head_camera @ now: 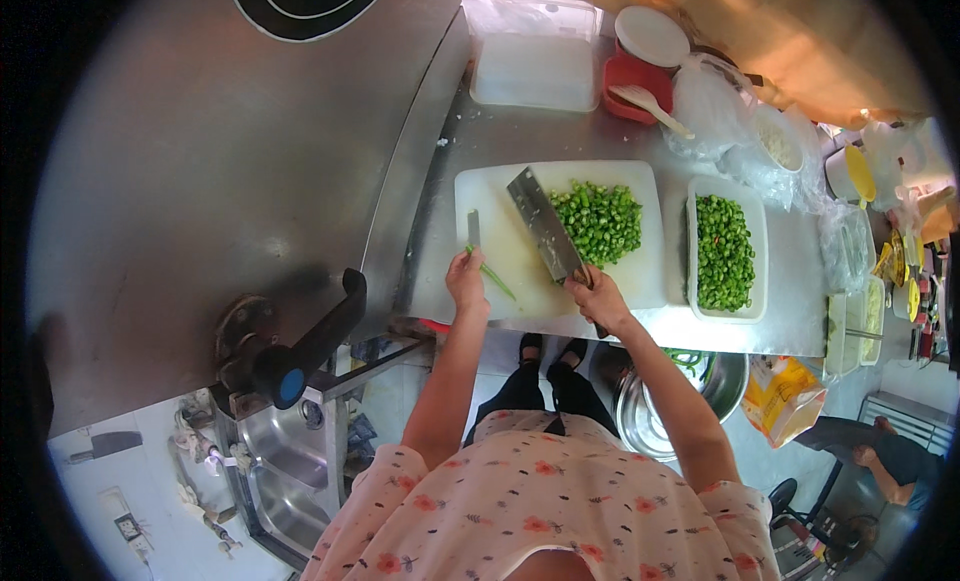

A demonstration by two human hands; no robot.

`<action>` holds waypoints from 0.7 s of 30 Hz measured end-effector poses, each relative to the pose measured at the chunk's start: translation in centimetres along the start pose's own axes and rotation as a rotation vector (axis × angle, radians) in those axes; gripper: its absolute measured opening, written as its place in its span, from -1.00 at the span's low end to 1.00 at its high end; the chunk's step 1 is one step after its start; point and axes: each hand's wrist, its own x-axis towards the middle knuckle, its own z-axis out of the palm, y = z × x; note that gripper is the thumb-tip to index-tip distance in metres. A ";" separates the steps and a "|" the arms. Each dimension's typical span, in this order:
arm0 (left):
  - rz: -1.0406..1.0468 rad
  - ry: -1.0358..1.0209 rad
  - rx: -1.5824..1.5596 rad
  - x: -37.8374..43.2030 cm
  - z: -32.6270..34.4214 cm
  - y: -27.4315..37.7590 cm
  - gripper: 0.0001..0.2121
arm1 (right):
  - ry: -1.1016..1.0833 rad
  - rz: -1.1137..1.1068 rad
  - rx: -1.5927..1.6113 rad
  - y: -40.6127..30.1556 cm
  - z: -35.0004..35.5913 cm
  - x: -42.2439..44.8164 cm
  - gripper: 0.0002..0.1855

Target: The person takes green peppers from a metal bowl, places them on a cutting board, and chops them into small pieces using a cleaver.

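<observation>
My left hand point(466, 281) pinches a slender green pod point(498, 282), a bean or a chili, over the left side of a white cutting board point(499, 180). With my right hand point(600, 300) I grip the handle of a broad cleaver point(545, 225). Its blade slants across the middle of the board and has pale bits stuck to it. Just right of the blade lies a heap of chopped green pieces point(600, 219), partly covered by the cleaver. Further right, a white rectangular tub point(760, 251) holds more chopped green pieces point(724, 255).
A steel door with a black latch handle point(322, 333) stands at left. Behind the board are a translucent container point(534, 71), a red tub point(622, 71) and a wooden spoon point(649, 107). Below the counter sits a steel basin point(739, 382) with green pods. Another person's arm point(885, 476) shows lower right.
</observation>
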 end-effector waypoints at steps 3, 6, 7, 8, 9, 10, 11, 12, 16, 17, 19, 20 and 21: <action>-0.087 -0.033 -0.020 -0.3 -0.7 0.6 -0.88 | -0.099 -0.044 -0.147 1.0 -0.3 -1.8 -0.84; -0.168 -0.035 -0.096 -0.8 -1.2 0.2 -0.84 | -0.146 -0.038 -0.224 3.0 -1.4 -1.2 -0.78; -0.163 -0.001 -0.127 -1.1 -1.6 0.0 -0.81 | -0.162 -0.044 -0.261 2.2 -1.3 -1.2 -0.77; -0.166 0.010 -0.127 -1.3 -2.0 -0.2 -0.81 | -0.183 0.085 -0.199 1.2 -1.8 -1.2 -0.77; -0.173 0.008 -0.117 -1.7 -1.4 -0.4 -0.79 | -0.179 0.091 -0.204 1.0 -2.8 -0.7 -0.77; -0.175 0.010 -0.107 -1.8 -1.2 -0.6 -0.77 | -0.146 0.073 -0.257 0.8 -3.7 -0.1 -0.73; -0.178 0.012 -0.111 -1.9 -0.8 -0.9 -0.77 | -0.112 0.055 -0.311 0.6 -4.5 0.4 -0.68; -0.153 -0.017 -0.151 -1.8 -1.0 -1.3 -0.77 | -0.111 0.064 -0.326 0.0 -4.7 1.0 -0.68; -0.051 -0.032 -0.222 -1.4 -0.5 -3.2 -0.80 | -0.103 0.076 -0.307 -1.6 -4.1 1.0 -0.70; -0.047 -0.025 -0.226 -1.4 -0.6 -3.5 -0.80 | -0.110 0.072 -0.311 -1.0 -3.4 0.8 -0.70; 0.093 -0.114 -0.032 -1.9 0.1 -4.0 -0.83 | 0.032 -0.123 -0.335 0.5 -2.9 0.1 -0.78; 0.096 -0.109 -0.039 -2.0 0.0 -4.1 -0.83 | 0.055 -0.197 -0.378 0.9 -2.3 -0.3 -0.76; 0.180 -0.090 0.092 -2.0 -0.4 -4.4 -0.84 | 0.058 -0.195 -0.401 0.5 -1.4 -1.0 -0.73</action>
